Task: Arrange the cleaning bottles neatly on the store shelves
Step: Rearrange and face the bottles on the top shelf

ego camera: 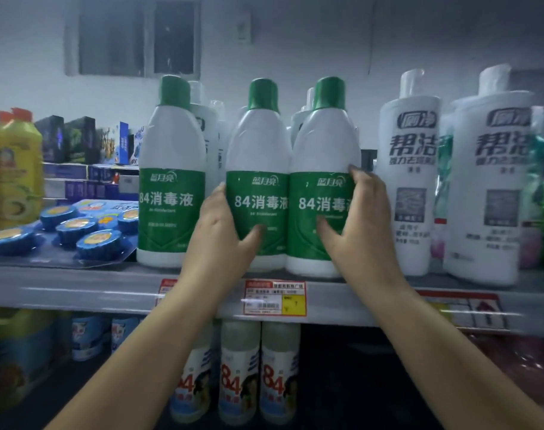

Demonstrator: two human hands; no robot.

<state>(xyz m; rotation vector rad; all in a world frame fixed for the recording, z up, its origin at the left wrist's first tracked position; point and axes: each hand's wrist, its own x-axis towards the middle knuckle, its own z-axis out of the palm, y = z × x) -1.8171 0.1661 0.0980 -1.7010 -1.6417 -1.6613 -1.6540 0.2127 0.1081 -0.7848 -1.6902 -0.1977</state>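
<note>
Shelf (78, 290): a grey store shelf with a price tag (275, 297) on its front edge, just below the hands.
Bottles: three white bottles with green caps and green labels stand upright in a row at the front of the shelf — left bottle (171, 181), middle bottle (258, 169), right bottle (325, 169). The middle and right ones touch side by side; the left one stands slightly apart.
Left hand (224, 231): wrapped round the lower left side of the middle bottle, thumb across the front of its label.
Right hand (360, 218): wrapped round the right side of the right bottle, thumb on the front of the label, fingertips up at the label's top edge.
Hands together: they bracket the touching pair from either side — each clamped on its own bottle.
Right of the pair: two taller white bottles (410, 169) with dark lettering, near the right hand.
Left of the row: a pack of blue round blocks (78, 228) and a yellow bottle (14, 169).
Below: bottles marked 84 (239, 383) on the lower shelf.
</note>
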